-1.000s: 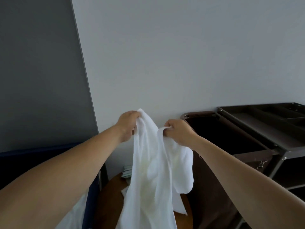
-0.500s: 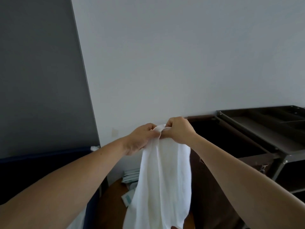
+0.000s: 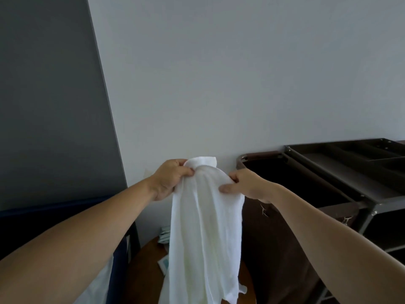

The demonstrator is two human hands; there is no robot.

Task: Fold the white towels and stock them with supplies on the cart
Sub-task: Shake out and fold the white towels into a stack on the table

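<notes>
1. The left hand [image 3: 168, 178] is clenched on the top edge of the white towel [image 3: 206, 227]. Its fingers are curled round a bunched fold, and a small flap of cloth is left standing above the knuckles.
2. The right hand [image 3: 245, 183] is pinched on the same top edge. The thumb [image 3: 225, 189] is pressed on the near face of the cloth, and the other fingers are curled behind it.
3. The towel is held up in the air between the two hands, in front of the pale wall [image 3: 241, 84]. It hangs down in long loose folds, just left of the cart [image 3: 341, 172].
4. The lower end of the towel is cut off by the bottom of the frame, so its full length cannot be told.
5. The right fingertips are hidden behind the cloth, and the left fingertips are partly buried in the fold.
6. The round wooden table [image 3: 144, 270] below is largely covered by the hanging towel. A few pale packets [image 3: 164, 263] can be seen on it, but they cannot be identified.
7. The cart is cut off at the right edge. Its top tray [image 3: 361, 154] is divided into dark compartments whose contents cannot be made out. A brown bag [image 3: 274, 238] is hung at its near end.
8. A dark blue bin [image 3: 119, 260] at the lower left is mostly hidden behind the left forearm.
9. Both bare forearms are stretched forward from the lower corners and brought together at the towel. The hands are held at about the same height, near each other, with the knuckles turned upward.
</notes>
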